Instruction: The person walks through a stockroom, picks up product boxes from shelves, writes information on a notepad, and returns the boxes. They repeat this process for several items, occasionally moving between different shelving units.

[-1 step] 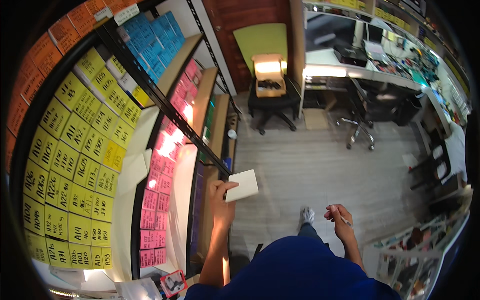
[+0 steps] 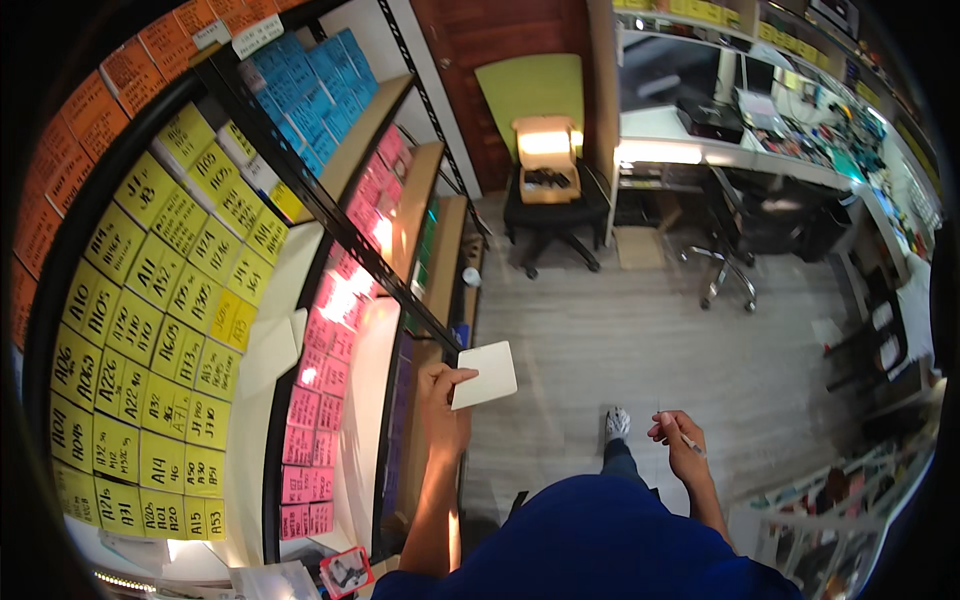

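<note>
A small, flat white card or box with rounded corners (image 2: 486, 376) is pinched between the thumb and fingers of my left hand (image 2: 446, 405). It is held out beside a black metal shelf post (image 2: 350, 245), and its upper face is plain. To the right, over the floor, my right hand (image 2: 682, 446) is curled around a slim, light-coloured pen-like thing (image 2: 692, 444) whose end sticks out past the fingers.
Shelves at left hold rows of yellow labelled boxes (image 2: 140, 370), pink boxes (image 2: 318, 400) and blue boxes (image 2: 315, 95). Ahead stands a green-backed chair (image 2: 530, 100) carrying an open carton (image 2: 548, 170). Beyond are a black swivel chair (image 2: 770, 225) and a cluttered desk (image 2: 660, 150). A glass display case (image 2: 810, 520) stands at right.
The surroundings have shifted slightly rightward in view. The white card's face shows a little more broadly. Both hands keep their grip, and a leg shows more below the shoe.
</note>
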{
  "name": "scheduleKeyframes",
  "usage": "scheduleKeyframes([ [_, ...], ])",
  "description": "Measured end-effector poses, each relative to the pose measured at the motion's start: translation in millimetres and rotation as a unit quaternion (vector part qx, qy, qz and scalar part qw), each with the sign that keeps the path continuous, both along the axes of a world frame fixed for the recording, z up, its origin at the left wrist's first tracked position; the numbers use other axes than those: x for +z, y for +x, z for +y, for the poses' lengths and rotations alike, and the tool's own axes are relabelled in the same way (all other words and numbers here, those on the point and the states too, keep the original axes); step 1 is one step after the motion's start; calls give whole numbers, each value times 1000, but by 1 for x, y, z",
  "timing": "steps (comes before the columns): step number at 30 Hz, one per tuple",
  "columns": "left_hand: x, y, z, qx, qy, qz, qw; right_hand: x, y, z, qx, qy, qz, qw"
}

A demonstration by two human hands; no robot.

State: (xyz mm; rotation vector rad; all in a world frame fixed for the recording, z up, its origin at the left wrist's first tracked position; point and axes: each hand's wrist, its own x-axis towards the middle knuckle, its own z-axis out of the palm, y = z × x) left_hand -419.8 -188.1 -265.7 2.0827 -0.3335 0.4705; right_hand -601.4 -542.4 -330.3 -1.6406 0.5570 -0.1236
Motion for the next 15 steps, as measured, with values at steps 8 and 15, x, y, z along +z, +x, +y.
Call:
scheduleKeyframes([
  [8,10,150,-68,45,-117,-43,991,-6,235,-108,95,-29,-50,994],
  [15,106,258,-102,114,-43,-126,984,63,459,-143,222,64,-130,964],
])
